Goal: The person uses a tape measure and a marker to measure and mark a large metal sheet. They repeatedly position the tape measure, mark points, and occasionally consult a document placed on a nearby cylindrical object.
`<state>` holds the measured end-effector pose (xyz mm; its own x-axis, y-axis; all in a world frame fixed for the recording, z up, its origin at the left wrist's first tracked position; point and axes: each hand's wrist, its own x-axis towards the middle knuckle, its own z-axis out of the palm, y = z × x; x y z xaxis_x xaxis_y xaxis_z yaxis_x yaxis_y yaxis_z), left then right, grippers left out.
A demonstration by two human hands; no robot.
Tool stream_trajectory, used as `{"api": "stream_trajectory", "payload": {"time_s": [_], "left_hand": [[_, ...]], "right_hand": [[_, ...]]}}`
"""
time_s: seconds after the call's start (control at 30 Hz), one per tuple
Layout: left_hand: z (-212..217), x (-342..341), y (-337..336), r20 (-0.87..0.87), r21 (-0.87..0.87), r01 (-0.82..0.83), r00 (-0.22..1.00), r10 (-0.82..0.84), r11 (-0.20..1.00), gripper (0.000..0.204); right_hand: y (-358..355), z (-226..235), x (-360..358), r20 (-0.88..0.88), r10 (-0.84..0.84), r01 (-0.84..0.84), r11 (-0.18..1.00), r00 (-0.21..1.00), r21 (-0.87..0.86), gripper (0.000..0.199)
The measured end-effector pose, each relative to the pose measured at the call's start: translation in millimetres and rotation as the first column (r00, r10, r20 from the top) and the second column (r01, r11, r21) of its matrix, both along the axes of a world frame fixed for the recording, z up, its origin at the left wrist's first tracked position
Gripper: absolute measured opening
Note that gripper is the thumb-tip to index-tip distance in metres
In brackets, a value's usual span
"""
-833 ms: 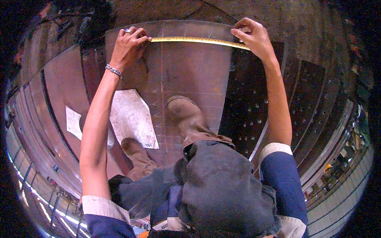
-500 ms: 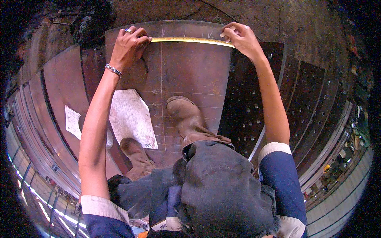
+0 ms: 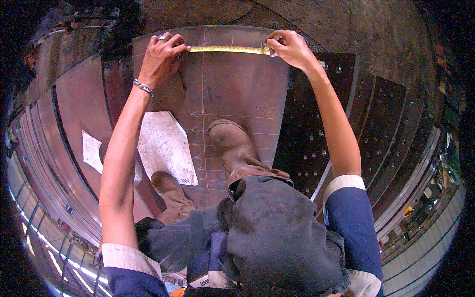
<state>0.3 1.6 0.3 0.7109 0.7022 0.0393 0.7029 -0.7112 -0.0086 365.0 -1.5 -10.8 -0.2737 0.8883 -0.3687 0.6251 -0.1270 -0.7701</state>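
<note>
A yellow tape measure (image 3: 225,49) is stretched from side to side across the far part of a brown steel plate (image 3: 240,84). My left hand (image 3: 165,53) is closed at the tape's left end; its palm hides what it grips there. Close to the tape's right part, my right hand (image 3: 289,48) has its fingertips pinched on a small pale piece that looks like chalk. That hand covers the tape beyond it. Thin white lines and arrow-shaped marks run over the plate, one long line going down its length.
My boots (image 3: 230,141) stand on the plate, beside a large marked paper sheet (image 3: 168,148). A smaller paper (image 3: 92,151) lies further left. On the right is a dark plate with several holes (image 3: 309,128). More long steel pieces (image 3: 79,119) lie at both sides.
My right hand has moved left along the tape, and its fingertips have come down against it. Less of the tape shows between my hands. My left hand has stayed nearly still.
</note>
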Motion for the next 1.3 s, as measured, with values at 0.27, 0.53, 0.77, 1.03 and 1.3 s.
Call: {"api": "stream_trajectory", "payload": {"time_s": [0.27, 0.53, 0.77, 1.03, 1.3], "left_hand": [[-3.0, -1.1, 0.0, 0.024, -0.023, -0.010, 1.000, 0.010, 1.000, 0.035], [-5.0, -2.2, 0.5, -0.016, -0.024, -0.012, 1.000, 0.012, 1.000, 0.032], [-2.6, -2.8, 0.8, -0.061, -0.032, -0.007, 0.998, 0.006, 0.999, 0.036], [-1.2, -2.2, 1.1, -0.084, -0.052, -0.021, 0.996, 0.016, 0.998, 0.035], [0.8, 0.5, 0.4, -0.089, -0.052, -0.034, 0.996, 0.030, 0.998, 0.035]], "right_hand": [[-0.4, 2.4, 4.7, -0.060, -0.037, 0.039, 0.999, 0.998, 0.024, 0.026], [-2.9, 1.6, 3.7, 0.019, -0.008, 0.008, 1.000, 1.000, -0.006, 0.027], [-1.2, 1.3, 10.8, -0.038, -0.028, 0.027, 1.000, 0.999, -0.015, 0.028], [-2.6, 4.8, 9.1, 0.035, -0.027, 0.029, 0.999, 0.999, -0.043, 0.031], [-2.7, -6.2, 16.9, -0.034, -0.041, 0.041, 0.999, 0.999, 0.004, 0.028]]}}
